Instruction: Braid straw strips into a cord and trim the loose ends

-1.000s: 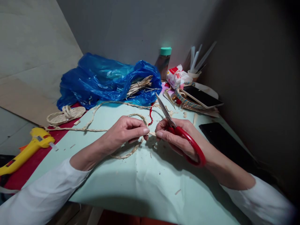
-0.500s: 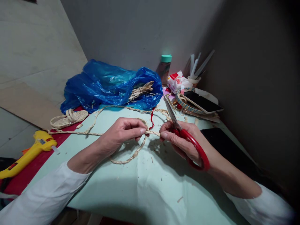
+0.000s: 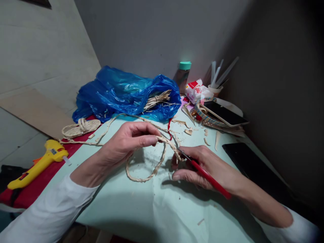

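My left hand (image 3: 135, 140) pinches a braided straw cord (image 3: 170, 143) between thumb and fingers, a little above the table. From there the cord slants down to its end by my right hand (image 3: 197, 168). Red-handled scissors (image 3: 206, 175) are in my right hand, their blades beside the cord's end; whether they touch it I cannot tell. My right thumb and fingers are apart at the tips. Below, a loop of the cord (image 3: 141, 180) hangs or lies over the pale green tabletop (image 3: 118, 207). A red string (image 3: 169, 126) lies behind.
A blue plastic bag (image 3: 116, 94) with straw bundles (image 3: 158, 99) stands at the back. A coiled cord (image 3: 81, 128) and a yellow glue gun (image 3: 42, 163) lie left. At right are a phone (image 3: 225, 113), a dark flat object (image 3: 243, 158), straw scraps (image 3: 188, 131) and a bottle (image 3: 184, 72).
My right hand has let go of the cord's end and moved slightly down. The scissors have swung from pointing up and away to lying low, blades toward the cord's end.
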A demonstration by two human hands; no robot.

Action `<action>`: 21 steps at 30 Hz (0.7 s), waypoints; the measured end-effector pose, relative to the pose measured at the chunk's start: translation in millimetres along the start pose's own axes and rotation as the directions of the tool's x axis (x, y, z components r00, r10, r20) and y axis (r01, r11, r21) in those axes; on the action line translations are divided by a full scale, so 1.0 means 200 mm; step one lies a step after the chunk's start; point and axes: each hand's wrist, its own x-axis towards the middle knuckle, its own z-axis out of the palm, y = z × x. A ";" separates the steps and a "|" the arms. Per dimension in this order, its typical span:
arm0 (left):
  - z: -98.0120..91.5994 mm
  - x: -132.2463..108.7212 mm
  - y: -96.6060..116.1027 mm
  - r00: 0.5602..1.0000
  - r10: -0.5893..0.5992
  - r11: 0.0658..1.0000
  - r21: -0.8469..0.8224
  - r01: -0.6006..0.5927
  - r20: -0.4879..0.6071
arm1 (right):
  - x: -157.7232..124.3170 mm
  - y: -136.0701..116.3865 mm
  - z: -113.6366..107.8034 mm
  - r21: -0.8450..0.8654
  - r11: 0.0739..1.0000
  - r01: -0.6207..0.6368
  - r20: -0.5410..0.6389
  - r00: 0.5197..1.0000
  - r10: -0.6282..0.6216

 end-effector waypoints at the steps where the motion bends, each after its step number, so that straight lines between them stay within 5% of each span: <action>1: 0.00 0.00 0.01 1.000 0.008 1.000 0.019 -0.008 0.003 | 0.00 0.00 0.00 -0.022 1.000 0.011 -0.003 1.000 -0.011; 6: 0.00 0.00 0.02 0.997 0.015 0.996 0.084 -0.022 0.081 | -0.02 -0.01 -0.05 -0.128 0.992 0.016 -0.069 0.997 -0.025; 16: -0.02 0.01 0.00 0.994 0.022 0.993 0.109 -0.034 0.104 | -0.02 -0.05 0.02 -0.419 0.906 0.062 0.025 0.998 -0.056; 21: -0.02 0.01 0.01 0.988 0.046 0.973 0.219 -0.079 0.151 | -0.04 -0.04 -0.01 -0.632 0.774 0.039 -0.041 0.996 -0.084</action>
